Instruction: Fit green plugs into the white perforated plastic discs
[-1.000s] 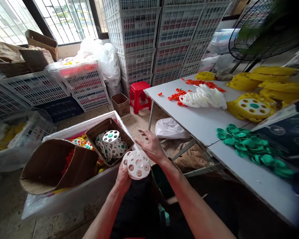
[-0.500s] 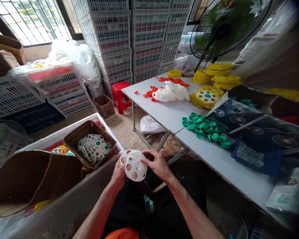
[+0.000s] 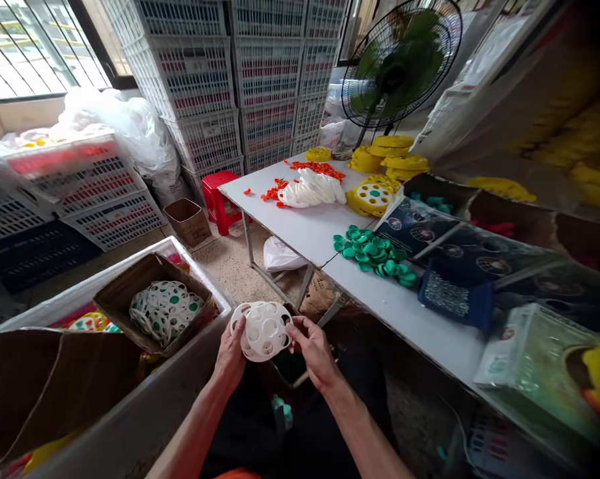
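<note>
Two or more white plastic discs with round holes (image 3: pixel 265 331) lie overlapped between my hands, above my lap. My left hand (image 3: pixel 230 352) grips them at their left edge, thumb on top. At the right edge, my right hand (image 3: pixel 310 349) pinches the discs between thumb and fingers. Below them, a dark open box (image 3: pixel 280 379) sits partly hidden by the hands. To the left, a cardboard box (image 3: pixel 113 293) holds many white holed discs, some with green centres (image 3: pixel 167 309). Green plastic caps (image 3: pixel 372 253) are heaped on the table to the right.
The white table (image 3: pixel 300 229) bears a pile of white rings (image 3: pixel 312 189), orange pieces (image 3: pixel 324 171), yellow rounds (image 3: pixel 374 156) and a blue tray of small metal parts (image 3: pixel 444 293). A white foam bin (image 3: pixel 180 249) stands left. Behind are a red stool (image 3: pixel 220 199), stacked crates (image 3: pixel 195 73) and a fan (image 3: pixel 400 66).
The view has turned to the right, so the surroundings shift left. In my hands, the discs have slid to overlap more, and the right hand has moved to their outer edge.
</note>
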`<state>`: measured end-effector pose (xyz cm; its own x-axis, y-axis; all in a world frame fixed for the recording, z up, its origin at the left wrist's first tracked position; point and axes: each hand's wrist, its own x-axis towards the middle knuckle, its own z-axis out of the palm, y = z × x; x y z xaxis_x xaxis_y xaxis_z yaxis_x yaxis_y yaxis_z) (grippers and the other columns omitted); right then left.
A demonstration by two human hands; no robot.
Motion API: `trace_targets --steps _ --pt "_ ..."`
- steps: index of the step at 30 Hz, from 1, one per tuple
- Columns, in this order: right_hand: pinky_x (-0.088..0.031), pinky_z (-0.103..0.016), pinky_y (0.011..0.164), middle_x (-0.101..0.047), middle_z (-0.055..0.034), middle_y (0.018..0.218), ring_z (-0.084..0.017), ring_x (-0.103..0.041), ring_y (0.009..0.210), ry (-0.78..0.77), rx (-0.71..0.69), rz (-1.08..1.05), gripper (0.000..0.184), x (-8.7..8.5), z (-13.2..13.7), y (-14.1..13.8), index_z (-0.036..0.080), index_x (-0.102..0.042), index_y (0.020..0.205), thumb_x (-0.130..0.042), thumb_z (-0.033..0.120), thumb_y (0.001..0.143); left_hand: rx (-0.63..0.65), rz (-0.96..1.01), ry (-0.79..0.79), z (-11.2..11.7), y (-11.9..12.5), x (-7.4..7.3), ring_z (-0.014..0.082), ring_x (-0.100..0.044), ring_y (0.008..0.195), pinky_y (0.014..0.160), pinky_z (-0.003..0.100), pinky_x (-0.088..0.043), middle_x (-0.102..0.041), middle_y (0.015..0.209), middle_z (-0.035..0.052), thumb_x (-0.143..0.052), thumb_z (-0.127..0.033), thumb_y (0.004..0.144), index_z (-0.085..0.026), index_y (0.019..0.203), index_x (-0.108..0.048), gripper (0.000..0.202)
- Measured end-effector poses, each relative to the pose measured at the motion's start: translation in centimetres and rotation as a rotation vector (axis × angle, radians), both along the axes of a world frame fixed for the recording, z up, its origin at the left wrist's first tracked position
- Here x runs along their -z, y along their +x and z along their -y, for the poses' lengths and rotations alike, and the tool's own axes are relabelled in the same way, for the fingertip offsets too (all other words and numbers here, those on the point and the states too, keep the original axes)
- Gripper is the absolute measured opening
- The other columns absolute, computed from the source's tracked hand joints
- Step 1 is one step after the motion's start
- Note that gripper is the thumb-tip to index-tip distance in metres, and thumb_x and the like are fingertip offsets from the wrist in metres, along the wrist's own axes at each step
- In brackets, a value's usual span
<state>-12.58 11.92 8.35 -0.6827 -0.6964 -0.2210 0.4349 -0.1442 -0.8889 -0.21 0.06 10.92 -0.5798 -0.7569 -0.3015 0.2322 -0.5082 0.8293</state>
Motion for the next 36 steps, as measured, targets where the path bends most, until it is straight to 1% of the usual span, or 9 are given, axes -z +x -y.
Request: trace_targets --steps 4,7,12,16,19,23,26,31,36 --pt "-0.044 -0.024 0.051 -0.061 0.0028 0.070 -0.011 -0.049 0.054 0.029 -0.004 -0.042 0.038 -0.3 -0.4 0.4 0.020 -0.065 0.088 -0.081 0.052 0.074 0.011 0.033 -0.019 -0.2 -0.3 -0.3 0.0296 -0.071 0.103 0.089 0.036 -0.056 -0.074 0.119 0.0125 -0.086 -0.048 0.068 -0.019 0.133 -0.063 0.075" --pt "-0.047 -0.027 0.052 -0.065 -0.0003 0.071 -0.016 -0.057 0.058 0.110 -0.032 -0.255 0.035 -1.5 -1.6 -1.3 0.021 -0.068 0.092 -0.073 0.053 0.081 0.009 0.070 -0.003 0.2 -0.6 -0.4 0.0271 -0.073 0.099 0.086 0.034 -0.058 -0.076 0.116 0.0093 -0.087 -0.044 0.068 -0.021 0.133 -0.063 0.073" --pt "-0.053 -0.039 0.088 -0.074 -0.0088 0.102 -0.026 -0.068 0.093 0.426 0.326 -1.045 0.022 -5.9 -5.6 -10.1 0.024 -0.074 0.099 -0.057 0.038 0.095 -0.012 0.106 -0.022 0.7 -1.6 -0.9 0.0277 -0.073 0.099 0.084 0.034 -0.060 -0.077 0.113 0.0088 -0.089 -0.044 0.065 -0.019 0.131 -0.065 0.074" --pt "-0.048 -0.041 0.090 -0.073 -0.0107 0.103 -0.029 -0.064 0.100 0.784 0.319 -1.326 0.019 -8.1 -6.8 -17.1 0.024 -0.076 0.101 -0.060 0.021 0.091 0.012 0.105 -0.024 0.5 -2.2 -1.4 0.0285 -0.073 0.100 0.083 0.034 -0.060 -0.077 0.111 0.0087 -0.089 -0.044 0.064 -0.020 0.132 -0.064 0.076" --pt "-0.045 -0.040 0.086 -0.071 -0.0115 0.097 -0.031 -0.061 0.101 0.811 0.287 -1.326 0.017 -8.1 -6.0 -19.4 0.025 -0.077 0.092 -0.067 0.014 0.084 0.008 0.119 -0.004 0.3 -2.4 -1.5 0.0287 -0.074 0.098 0.083 0.035 -0.060 -0.078 0.109 0.0079 -0.090 -0.044 0.063 -0.021 0.132 -0.065 0.077" --pt "-0.043 -0.038 0.083 -0.069 -0.0112 0.095 -0.028 -0.061 0.097 0.748 0.275 -1.267 0.013 -7.5 -5.4 -19.8 0.023 -0.075 0.078 -0.067 0.015 0.083 0.012 0.115 -0.003 0.3 -2.4 -1.3 0.0280 -0.074 0.098 0.082 0.033 -0.060 -0.078 0.110 0.0075 -0.089 -0.044 0.065 -0.021 0.130 -0.066 0.073" --pt "-0.045 -0.038 0.084 -0.069 -0.0079 0.097 -0.024 -0.062 0.090 0.594 0.258 -1.127 0.009 -7.3 -5.8 -20.0 0.024 -0.074 0.078 -0.069 0.028 0.084 0.013 0.116 -0.008 0.4 -2.3 -1.4 0.0286 -0.074 0.096 0.082 0.034 -0.060 -0.078 0.110 0.0085 -0.089 -0.045 0.064 -0.020 0.130 -0.067 0.073" --pt "-0.054 -0.035 0.072 -0.072 -0.0065 0.089 -0.022 -0.068 0.084 0.300 0.246 -0.765 0.036 -6.7 -6.7 -19.6 0.020 -0.068 0.088 -0.067 0.055 0.082 0.016 0.110 -0.004 0.2 -2.9 -2.1 0.0285 -0.074 0.095 0.081 0.034 -0.060 -0.079 0.105 0.0088 -0.089 -0.045 0.063 -0.019 0.129 -0.067 0.074" --pt "-0.057 -0.030 0.066 -0.073 -0.0035 0.087 -0.019 -0.073 0.078 0.110 0.286 -0.472 0.040 -6.2 -7.1 -17.8 0.021 -0.064 0.094 -0.074 0.056 0.077 0.028 0.084 -0.059 -0.5 -3.9 -2.5 0.0283 -0.074 0.092 0.080 0.034 -0.060 -0.079 0.105 0.0088 -0.088 -0.048 0.063 -0.019 0.126 -0.069 0.072"
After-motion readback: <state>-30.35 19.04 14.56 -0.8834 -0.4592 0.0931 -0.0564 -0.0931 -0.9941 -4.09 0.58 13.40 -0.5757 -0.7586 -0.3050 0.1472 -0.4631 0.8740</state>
